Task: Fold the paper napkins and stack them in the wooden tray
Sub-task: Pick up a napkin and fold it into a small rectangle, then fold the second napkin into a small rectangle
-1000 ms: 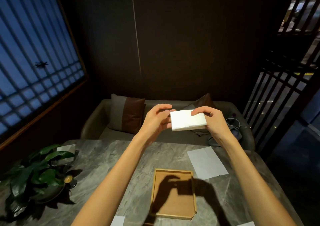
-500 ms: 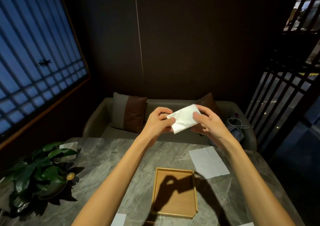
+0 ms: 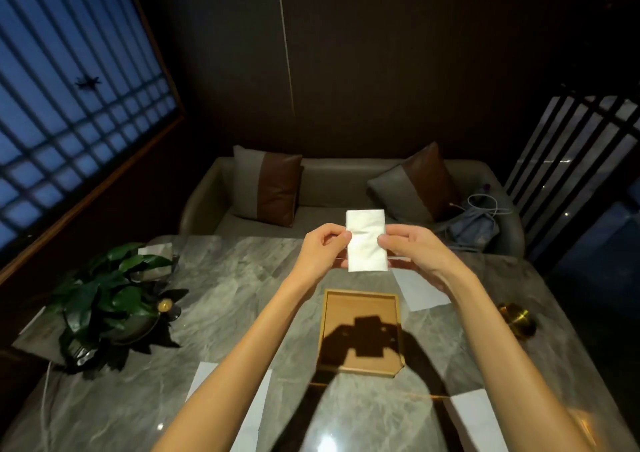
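A folded white napkin [image 3: 366, 240] hangs upright in the air above the table, its long side vertical. My left hand [image 3: 323, 249] pinches its left edge and my right hand [image 3: 412, 247] pinches its right edge. Below them the wooden tray [image 3: 360, 292] lies on the grey marble table [image 3: 221, 299], holding nothing but the shadow of my hands. Flat unfolded napkins lie on the table: one right of the tray [image 3: 420, 290], one near my left forearm [image 3: 207, 379], one at the front right [image 3: 474, 417].
A potted plant [image 3: 104, 299] stands at the table's left. A small brass object [image 3: 517, 316] sits at the right edge. Beyond the table is a sofa [image 3: 332, 188] with two cushions, a bag and cables [image 3: 476, 223].
The napkin has turned from lying horizontal to standing vertical between my hands, and both hands have come lower, toward the tray. The camera has tilted down.
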Demonstrator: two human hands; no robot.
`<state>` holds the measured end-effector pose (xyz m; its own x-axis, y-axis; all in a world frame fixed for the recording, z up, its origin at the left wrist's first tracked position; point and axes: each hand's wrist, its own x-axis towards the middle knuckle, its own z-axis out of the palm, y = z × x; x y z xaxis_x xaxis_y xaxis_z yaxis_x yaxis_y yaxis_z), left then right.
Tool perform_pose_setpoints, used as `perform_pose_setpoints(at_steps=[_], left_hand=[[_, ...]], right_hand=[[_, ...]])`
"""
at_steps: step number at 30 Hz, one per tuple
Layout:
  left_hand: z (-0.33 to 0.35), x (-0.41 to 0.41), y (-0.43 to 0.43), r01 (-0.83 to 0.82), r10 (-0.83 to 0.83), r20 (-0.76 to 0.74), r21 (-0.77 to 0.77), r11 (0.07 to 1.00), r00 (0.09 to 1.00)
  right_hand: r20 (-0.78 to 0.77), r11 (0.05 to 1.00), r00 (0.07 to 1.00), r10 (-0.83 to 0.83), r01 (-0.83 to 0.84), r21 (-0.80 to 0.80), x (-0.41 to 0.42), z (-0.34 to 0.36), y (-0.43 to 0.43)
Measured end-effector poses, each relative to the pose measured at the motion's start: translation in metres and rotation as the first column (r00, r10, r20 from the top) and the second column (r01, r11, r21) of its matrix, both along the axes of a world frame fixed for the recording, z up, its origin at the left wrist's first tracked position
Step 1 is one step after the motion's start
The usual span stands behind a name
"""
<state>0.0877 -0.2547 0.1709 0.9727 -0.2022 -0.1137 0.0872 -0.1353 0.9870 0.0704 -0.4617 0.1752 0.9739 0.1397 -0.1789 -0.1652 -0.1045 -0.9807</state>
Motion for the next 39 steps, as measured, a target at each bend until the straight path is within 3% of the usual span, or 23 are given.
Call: perform_pose_setpoints(at_steps=[2, 7, 10, 15, 19, 27, 32, 35, 39], left_hand=[[-0.02, -0.008, 0.005, -0.016, 0.017, -0.014, 0.067, 0.998, 1.0], [-0.084, -0.041, 0.012, 0.039, -0.03, -0.182, 0.046, 0.998, 0.983], [-0.131, -0.066, 0.016, 0.032, -0.016, -0.259, 0.057, 0.998, 0.966], [-0.226, -0.125, 0.033, 0.099, 0.001, -0.411, 0.223, 0.97, 0.912], [-0.296, -0.151, 0.041, 0.167, 0.023, -0.519, 0.315, 0.934, 0.855], [-0.351, -0.148, 0.037, -0.011, 0.214, -0.464, 0.403, 0.915, 0.86], [-0.361, -0.151, 0.031, 0.08, 0.129, -0.453, 0.413, 0.907, 0.882], [-0.357, -0.151, 0.029, 0.121, 0.086, -0.487, 0.378, 0.918, 0.869], [-0.347, -0.154, 0.049, 0.075, 0.117, -0.384, 0.449, 0.89, 0.916]], right_hand=[[-0.057, 0.995, 0.994, -0.095, 0.095, -0.012, -0.015, -0.028, 0.009], [-0.153, 0.954, 0.941, -0.3, 0.297, -0.047, -0.054, -0.096, 0.03], [-0.251, 0.941, 0.908, -0.336, 0.333, -0.056, -0.084, -0.144, 0.043], [-0.419, 0.926, 0.828, -0.372, 0.362, -0.107, -0.16, -0.239, 0.069], [-0.443, 0.894, 0.781, -0.441, 0.34, -0.291, -0.184, -0.306, 0.087], [-0.38, 0.836, 0.761, -0.526, 0.378, -0.399, -0.175, -0.367, 0.095], [-0.464, 0.901, 0.773, -0.433, 0.382, -0.203, -0.178, -0.367, 0.102], [-0.506, 0.918, 0.767, -0.395, 0.351, -0.185, -0.173, -0.361, 0.102], [-0.345, 0.834, 0.772, -0.535, 0.415, -0.365, -0.176, -0.357, 0.105]])
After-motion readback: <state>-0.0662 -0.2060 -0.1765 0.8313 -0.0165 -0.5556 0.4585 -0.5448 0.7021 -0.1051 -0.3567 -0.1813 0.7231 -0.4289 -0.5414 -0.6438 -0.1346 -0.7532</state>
